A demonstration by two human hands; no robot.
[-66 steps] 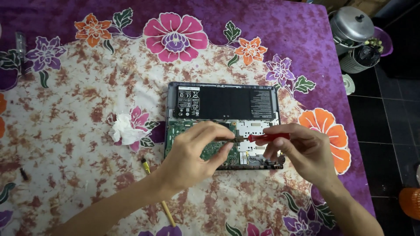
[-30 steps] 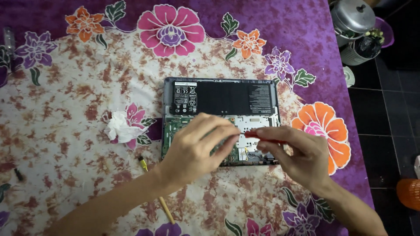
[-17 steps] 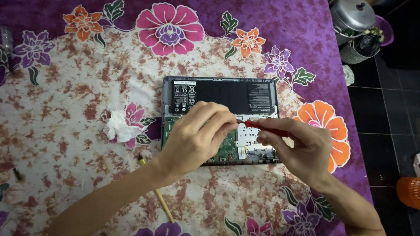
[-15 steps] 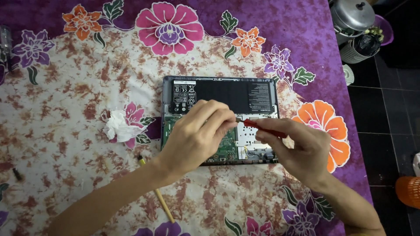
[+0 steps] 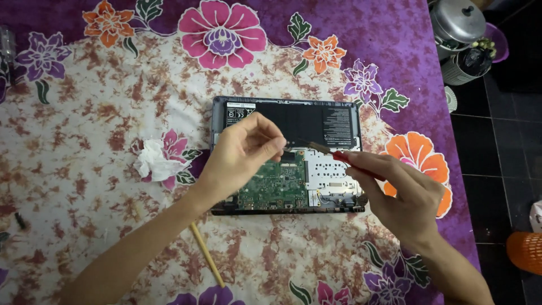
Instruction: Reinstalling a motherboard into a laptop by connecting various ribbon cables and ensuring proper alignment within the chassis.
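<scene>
An opened laptop [image 5: 293, 121] lies bottom-up on a flowered cloth, its black battery at the far side and a green circuit board [image 5: 274, 186] near me. My left hand [image 5: 240, 155] rests over the board's left part, thumb and forefinger pinched together near the board's top edge; whether they hold anything is too small to tell. My right hand [image 5: 398, 192] grips a red-handled screwdriver [image 5: 327, 151], whose shaft points left toward the pinched fingers.
A crumpled white tissue [image 5: 152, 161] lies left of the laptop. A thin wooden stick [image 5: 206, 262] lies under my left forearm. The purple cloth [image 5: 84, 113] ends at the right; beyond it are a metal pot [image 5: 457, 22] and an orange basket [image 5: 525, 251] on dark floor tiles.
My left hand has lifted and shifted left, uncovering more of the green board. My right hand has drawn back to the right with the screwdriver, its tip still near the left fingers.
</scene>
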